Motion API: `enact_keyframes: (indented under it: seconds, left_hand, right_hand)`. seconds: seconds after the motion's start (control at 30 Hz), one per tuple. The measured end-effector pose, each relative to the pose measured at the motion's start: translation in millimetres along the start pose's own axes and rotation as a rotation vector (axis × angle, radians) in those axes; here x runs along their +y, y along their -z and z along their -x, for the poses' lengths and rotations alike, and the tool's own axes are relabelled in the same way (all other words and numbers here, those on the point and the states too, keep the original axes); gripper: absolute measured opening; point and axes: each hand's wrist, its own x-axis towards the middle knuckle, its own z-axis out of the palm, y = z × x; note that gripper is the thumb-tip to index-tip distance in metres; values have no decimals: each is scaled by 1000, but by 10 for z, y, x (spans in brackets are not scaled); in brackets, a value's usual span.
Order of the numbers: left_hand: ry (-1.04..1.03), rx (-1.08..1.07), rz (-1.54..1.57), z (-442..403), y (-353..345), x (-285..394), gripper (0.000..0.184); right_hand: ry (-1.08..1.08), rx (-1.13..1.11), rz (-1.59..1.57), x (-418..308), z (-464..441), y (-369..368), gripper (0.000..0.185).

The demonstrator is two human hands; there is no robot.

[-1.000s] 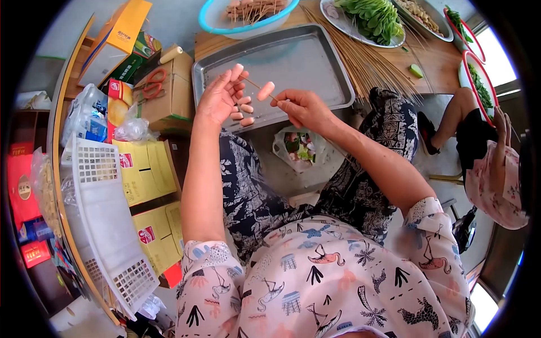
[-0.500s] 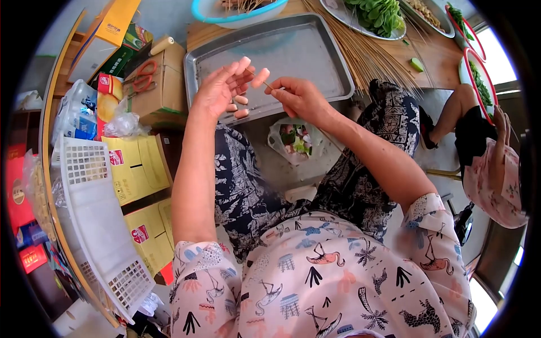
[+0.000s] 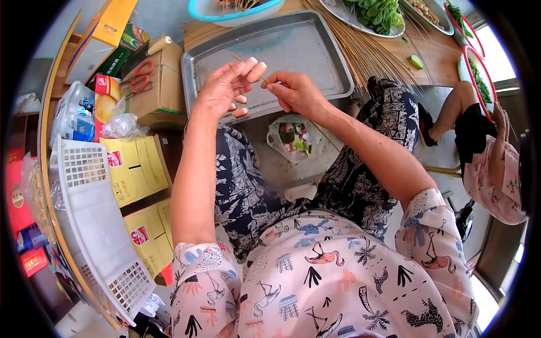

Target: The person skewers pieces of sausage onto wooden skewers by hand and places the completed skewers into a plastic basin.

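Observation:
My left hand (image 3: pixel 220 87) is over the near left part of a metal tray (image 3: pixel 324 34). Its thumb and fingers close on a small pinkish sausage piece (image 3: pixel 258 72) threaded on a thin bamboo skewer (image 3: pixel 236 57). The skewer's far end sticks out beyond these fingers. My right hand (image 3: pixel 296 93) pinches the skewer on the other side of the piece. More small sausage pieces (image 3: pixel 239 112) lie at the tray's near edge, just below my left hand, which partly hides them.
Bare skewers (image 3: pixel 360 53) lie right of the tray, beside a plate of leafy greens (image 3: pixel 378 17). A blue-rimmed bowl (image 3: pixel 236 19) stands behind. Scissors (image 3: pixel 142 76) rest on a carton at left. A bag of scraps (image 3: pixel 293 141) sits below. Another person (image 3: pixel 496 163) is at right.
The sausage piece has shifted along the skewer into my left fingers. The skewer's tip now shows past my left hand, and my hands are slightly closer together.

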Motion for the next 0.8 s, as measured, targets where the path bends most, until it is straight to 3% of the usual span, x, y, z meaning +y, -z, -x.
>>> enact_keyframes:
  seconds: [0.13,0.23,0.3,0.37,0.47,0.63,0.8]
  left_hand:
    - [-14,-89,11,18,10,31,44]
    - [38,-43,7,77,115,98,43]
    - [-132,94,-75,75,292,56,41]
    - [-133,132,-136,101,493,70,37]
    - [-57,293,-454,135,600,95,30]
    - [-78,288,-771,-154,799,-189,25]
    - [-71,369,-1120,-350,491,-452,30]
  right_hand:
    - [26,-8,-34,31,-21,1,23]
    - [-14,8,-78,-21,14,51,24]
    - [-9,14,-84,-53,47,89,26]
    - [-11,21,-48,-79,71,134,26]
    - [14,28,-40,-82,109,180,26]
    - [3,50,-55,-112,146,239,22]
    - [-9,43,-22,-131,170,280,24]
